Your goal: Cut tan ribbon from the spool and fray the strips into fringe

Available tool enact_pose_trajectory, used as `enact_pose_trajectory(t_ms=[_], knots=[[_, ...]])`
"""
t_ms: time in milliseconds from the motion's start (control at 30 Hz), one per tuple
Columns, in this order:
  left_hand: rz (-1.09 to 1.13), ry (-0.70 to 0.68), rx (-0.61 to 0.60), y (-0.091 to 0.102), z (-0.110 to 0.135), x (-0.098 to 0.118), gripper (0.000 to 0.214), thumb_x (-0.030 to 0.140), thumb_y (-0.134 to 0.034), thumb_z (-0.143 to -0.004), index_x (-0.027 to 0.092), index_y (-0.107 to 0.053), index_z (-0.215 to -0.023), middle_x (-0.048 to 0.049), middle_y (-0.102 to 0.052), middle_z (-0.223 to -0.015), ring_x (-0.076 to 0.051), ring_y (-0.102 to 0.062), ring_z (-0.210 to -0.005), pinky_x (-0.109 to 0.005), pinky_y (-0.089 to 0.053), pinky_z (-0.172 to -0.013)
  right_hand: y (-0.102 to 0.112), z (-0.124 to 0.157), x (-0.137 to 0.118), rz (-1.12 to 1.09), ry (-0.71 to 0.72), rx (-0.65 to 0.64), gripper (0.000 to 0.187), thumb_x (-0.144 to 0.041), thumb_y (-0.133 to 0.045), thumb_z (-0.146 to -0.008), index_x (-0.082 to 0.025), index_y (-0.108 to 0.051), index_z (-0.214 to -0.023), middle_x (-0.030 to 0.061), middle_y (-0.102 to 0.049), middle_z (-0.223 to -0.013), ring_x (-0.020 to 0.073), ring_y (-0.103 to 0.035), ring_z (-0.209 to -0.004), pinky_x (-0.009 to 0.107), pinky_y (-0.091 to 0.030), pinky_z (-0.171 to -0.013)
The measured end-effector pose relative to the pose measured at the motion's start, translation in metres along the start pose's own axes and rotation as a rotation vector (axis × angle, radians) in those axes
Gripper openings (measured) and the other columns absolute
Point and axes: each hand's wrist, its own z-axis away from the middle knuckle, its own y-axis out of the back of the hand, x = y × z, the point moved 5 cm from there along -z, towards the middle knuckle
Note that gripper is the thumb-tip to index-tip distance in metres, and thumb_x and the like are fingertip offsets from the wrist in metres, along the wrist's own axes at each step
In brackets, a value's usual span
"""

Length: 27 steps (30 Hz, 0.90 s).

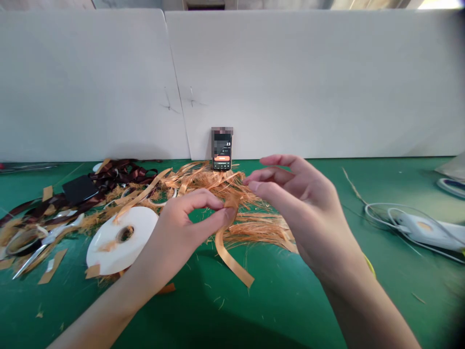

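Observation:
My left hand (189, 228) pinches the upper end of an orange ribbon strip (230, 254) between thumb and forefinger; the strip hangs down and curls to the green mat (254, 310). My right hand (290, 203) hovers close to the right of that pinch, its fingers slightly bent and apart, the fingertips near the ribbon's top. Whether it touches the ribbon is unclear. Behind both hands lies a heap of frayed orange ribbon threads (232, 203).
A white ribbon spool (121, 240) lies left of my left hand. Scissors (39, 247), dark brown ribbons (116, 174) and cut scraps are at the far left. A phone (222, 149) leans against the white partition. A white device with cables (417, 225) lies at the right.

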Motion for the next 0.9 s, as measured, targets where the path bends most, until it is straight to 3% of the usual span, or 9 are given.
enact_pose_trajectory(t_ms=[100,167,500,567,767,900], knots=[[-0.009,-0.004,-0.002,0.000,0.000,0.001,0.016,0.036,-0.064,-0.082,0.025,-0.065,-0.071,0.0047,-0.060,-0.078,-0.014,-0.054,-0.078,-0.025,-0.038,-0.071,-0.011,0.001,0.007,0.039,-0.088,-0.168,0.034,-0.010,-0.066,-0.066,-0.019,-0.052,-0.096,-0.0003,-0.069,-0.077,0.0143,-0.066,-0.071,0.027,-0.055,-0.064],[-0.029,-0.018,0.002,0.001,0.001,0.003,0.016,0.033,-0.064,-0.083,0.024,-0.064,-0.069,0.0052,-0.059,-0.076,-0.013,-0.053,-0.075,-0.025,-0.038,-0.070,-0.014,0.002,0.010,0.080,-0.099,-0.199,0.035,-0.009,-0.066,-0.065,-0.018,-0.053,-0.096,-0.0015,-0.068,-0.074,0.0139,-0.066,-0.069,0.028,-0.055,-0.063],[-0.024,-0.020,0.016,0.003,0.000,0.001,0.023,0.037,-0.065,-0.082,0.023,-0.062,-0.065,0.0056,-0.058,-0.074,-0.012,-0.053,-0.076,-0.025,-0.037,-0.071,0.004,-0.002,0.002,-0.086,0.077,0.085,0.028,-0.008,-0.068,-0.068,-0.020,-0.054,-0.089,-0.0041,-0.067,-0.071,0.0085,-0.064,-0.067,0.019,-0.054,-0.063],[-0.006,-0.016,0.020,0.003,-0.001,0.001,0.022,0.037,-0.065,-0.082,0.023,-0.063,-0.066,0.0052,-0.058,-0.075,-0.012,-0.053,-0.076,-0.025,-0.037,-0.071,0.003,-0.002,0.001,-0.107,0.059,0.077,0.027,-0.009,-0.068,-0.068,-0.020,-0.053,-0.089,-0.0035,-0.068,-0.072,0.0086,-0.065,-0.069,0.018,-0.054,-0.063],[-0.025,-0.054,-0.006,0.001,0.000,0.005,0.017,0.030,-0.065,-0.082,0.024,-0.064,-0.066,0.0056,-0.059,-0.075,-0.012,-0.054,-0.075,-0.024,-0.038,-0.071,-0.015,0.002,0.010,0.009,-0.102,-0.189,0.034,-0.008,-0.067,-0.064,-0.018,-0.055,-0.094,-0.0019,-0.070,-0.073,0.0118,-0.067,-0.067,0.022,-0.056,-0.058],[-0.069,-0.072,0.014,0.003,0.001,0.006,0.016,0.032,-0.066,-0.081,0.025,-0.067,-0.067,0.0051,-0.062,-0.077,-0.013,-0.056,-0.076,-0.024,-0.039,-0.071,-0.010,0.001,0.008,0.030,0.001,-0.067,0.030,-0.008,-0.068,-0.066,-0.019,-0.055,-0.090,-0.0023,-0.071,-0.071,0.0112,-0.067,-0.068,0.022,-0.056,-0.063]])
